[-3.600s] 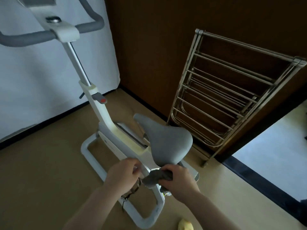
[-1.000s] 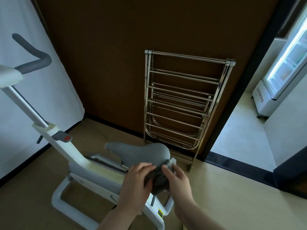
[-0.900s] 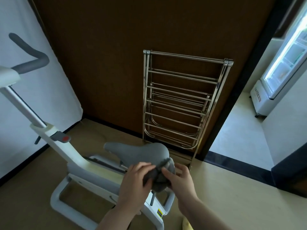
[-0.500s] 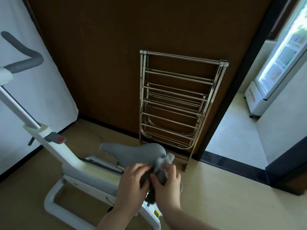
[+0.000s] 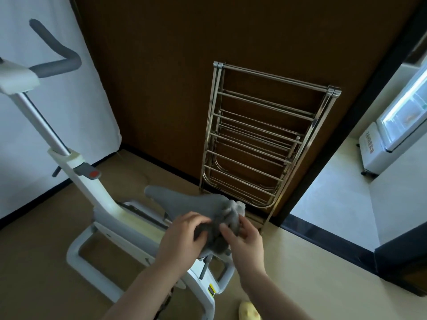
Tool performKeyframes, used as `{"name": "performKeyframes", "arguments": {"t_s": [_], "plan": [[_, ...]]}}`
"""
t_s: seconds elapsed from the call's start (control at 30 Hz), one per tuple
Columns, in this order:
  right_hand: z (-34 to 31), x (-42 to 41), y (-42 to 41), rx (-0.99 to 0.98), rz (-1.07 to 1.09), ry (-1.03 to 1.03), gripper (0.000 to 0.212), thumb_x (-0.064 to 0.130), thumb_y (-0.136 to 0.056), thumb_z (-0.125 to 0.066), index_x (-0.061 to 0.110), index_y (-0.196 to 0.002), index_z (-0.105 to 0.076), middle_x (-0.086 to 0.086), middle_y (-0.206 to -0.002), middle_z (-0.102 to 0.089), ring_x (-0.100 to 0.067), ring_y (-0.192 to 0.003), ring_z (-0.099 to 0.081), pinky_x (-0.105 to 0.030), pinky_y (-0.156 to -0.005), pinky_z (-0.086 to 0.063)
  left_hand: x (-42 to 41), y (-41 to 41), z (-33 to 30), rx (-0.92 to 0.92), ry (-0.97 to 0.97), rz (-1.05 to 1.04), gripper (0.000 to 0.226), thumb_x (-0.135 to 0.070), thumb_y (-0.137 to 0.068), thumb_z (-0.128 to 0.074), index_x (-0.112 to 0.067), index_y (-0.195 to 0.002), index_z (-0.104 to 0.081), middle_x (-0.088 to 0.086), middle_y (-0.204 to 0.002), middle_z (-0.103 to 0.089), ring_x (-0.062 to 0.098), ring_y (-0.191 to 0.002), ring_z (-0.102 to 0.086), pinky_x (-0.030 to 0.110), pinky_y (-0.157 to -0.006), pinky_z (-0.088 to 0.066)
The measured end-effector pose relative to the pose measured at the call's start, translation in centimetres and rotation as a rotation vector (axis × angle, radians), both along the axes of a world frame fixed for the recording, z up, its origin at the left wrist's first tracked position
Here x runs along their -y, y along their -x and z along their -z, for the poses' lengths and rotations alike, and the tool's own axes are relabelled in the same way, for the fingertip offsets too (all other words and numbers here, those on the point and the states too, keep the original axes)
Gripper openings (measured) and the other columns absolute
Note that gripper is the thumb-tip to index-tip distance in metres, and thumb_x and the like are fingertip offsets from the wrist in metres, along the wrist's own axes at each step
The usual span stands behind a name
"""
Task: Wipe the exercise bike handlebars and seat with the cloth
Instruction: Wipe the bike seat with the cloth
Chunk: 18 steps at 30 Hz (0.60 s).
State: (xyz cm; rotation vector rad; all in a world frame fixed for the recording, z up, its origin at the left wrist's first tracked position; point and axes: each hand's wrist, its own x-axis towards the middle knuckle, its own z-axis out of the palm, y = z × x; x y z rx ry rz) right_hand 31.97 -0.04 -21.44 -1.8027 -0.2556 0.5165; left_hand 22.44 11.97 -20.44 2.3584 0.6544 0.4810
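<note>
A white exercise bike point(image 5: 99, 204) stands on the tan floor, its grey seat point(image 5: 184, 200) at centre and its grey handlebars point(image 5: 55, 63) at upper left. A bunched grey cloth point(image 5: 227, 218) sits at the rear end of the seat, between both hands. My left hand point(image 5: 182, 236) grips the cloth from the left with curled fingers. My right hand point(image 5: 245, 239) pinches the cloth from the right. The rear of the seat is hidden under cloth and hands.
A folded metal drying rack point(image 5: 261, 144) leans on the dark brown wall just behind the seat. A doorway at right leads to a lighter floor with a white appliance point(image 5: 390, 135). A white curtain point(image 5: 34, 107) hangs at left. A yellow slipper point(image 5: 248, 312) shows at the bottom edge.
Over the last second both hands kept working the cloth at the back of the seat; the right hand shifted slightly right again. The view turned a little, bringing the bike further into frame.
</note>
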Motion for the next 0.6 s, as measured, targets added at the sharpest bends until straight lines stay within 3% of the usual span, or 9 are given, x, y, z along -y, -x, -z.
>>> {"name": "performKeyframes", "arguments": {"t_s": [0.1, 0.2, 0.27, 0.37, 0.43, 0.53, 0.6], "plan": [[0.1, 0.6, 0.5, 0.186, -0.105, 0.049, 0.049, 0.027, -0.072, -0.083, 0.043, -0.109, -0.055, 0.017, -0.109, -0.049, -0.003, -0.099, -0.055, -0.029, -0.090, -0.052, 0.6, -0.7, 0.6, -0.013, -0.073, -0.032, 0.024, -0.023, -0.086, -0.058, -0.023, -0.109, -0.066, -0.012, -0.107, -0.059, 0.012, -0.101, -0.053, 0.033, -0.087, -0.049], [0.0, -0.3, -2.0, 0.249, -0.086, 0.088, 0.043, 0.024, -0.074, -0.081, 0.044, -0.101, -0.056, 0.016, -0.100, -0.048, -0.004, -0.093, -0.050, -0.031, -0.090, -0.049, 1.2, -1.5, 1.1, -0.007, -0.125, -0.106, 0.034, -0.034, -0.084, -0.049, -0.024, -0.111, -0.067, -0.012, -0.110, -0.059, 0.013, -0.101, -0.052, 0.035, -0.086, -0.049], [0.1, -0.6, -2.1, 0.338, -0.101, 0.104, 0.042, 0.026, -0.079, -0.077, 0.035, -0.116, -0.060, 0.014, -0.102, -0.045, -0.006, -0.100, -0.046, -0.019, -0.090, -0.040, 1.7, -1.9, 1.1, -0.016, -0.144, -0.138, 0.032, -0.033, -0.086, -0.053, -0.026, -0.116, -0.065, -0.014, -0.116, -0.057, 0.012, -0.105, -0.050, 0.033, -0.090, -0.046], [0.5, -0.2, -1.4, 0.362, -0.187, 0.066, 0.044, 0.023, -0.085, -0.071, 0.023, -0.127, -0.059, 0.009, -0.109, -0.042, 0.011, -0.101, -0.045, 0.001, -0.083, -0.033, 2.2, -2.2, 1.5, -0.049, -0.162, -0.169, 0.034, -0.035, -0.088, -0.050, -0.027, -0.119, -0.063, -0.015, -0.118, -0.056, 0.010, -0.109, -0.048, 0.030, -0.092, -0.043], [0.5, -0.9, -3.3, 0.360, -0.219, 0.041, 0.042, 0.020, -0.085, -0.072, 0.021, -0.125, -0.061, 0.007, -0.109, -0.042, 0.015, -0.102, -0.043, -0.003, -0.091, -0.036, 2.5, -2.5, 1.6, -0.045, -0.163, -0.215, 0.036, -0.039, -0.088, -0.047, -0.028, -0.117, -0.064, -0.016, -0.115, -0.057, 0.008, -0.109, -0.048, 0.027, -0.092, -0.041], [0.2, -2.2, -5.7, 0.251, -0.254, 0.066, 0.040, 0.021, -0.088, -0.067, 0.021, -0.127, -0.059, 0.003, -0.119, -0.042, -0.002, -0.105, -0.045, -0.027, -0.103, -0.041, 2.8, -3.3, 1.6, -0.031, -0.166, -0.296, 0.041, -0.044, -0.086, -0.044, -0.029, -0.119, -0.062, -0.016, -0.112, -0.059, 0.007, -0.107, -0.048, 0.024, -0.090, -0.037], [0.4, -1.9, -5.7, 0.266, -0.309, 0.068, 0.040, 0.021, -0.090, -0.065, 0.020, -0.129, -0.056, 0.006, -0.127, -0.041, -0.007, -0.114, -0.043, -0.022, -0.103, -0.037, 3.0, -3.8, 1.6, -0.031, -0.173, -0.349, 0.042, -0.044, -0.084, -0.043, -0.027, -0.118, -0.063, -0.013, -0.110, -0.060, 0.010, -0.104, -0.050, 0.025, -0.088, -0.039]]}}
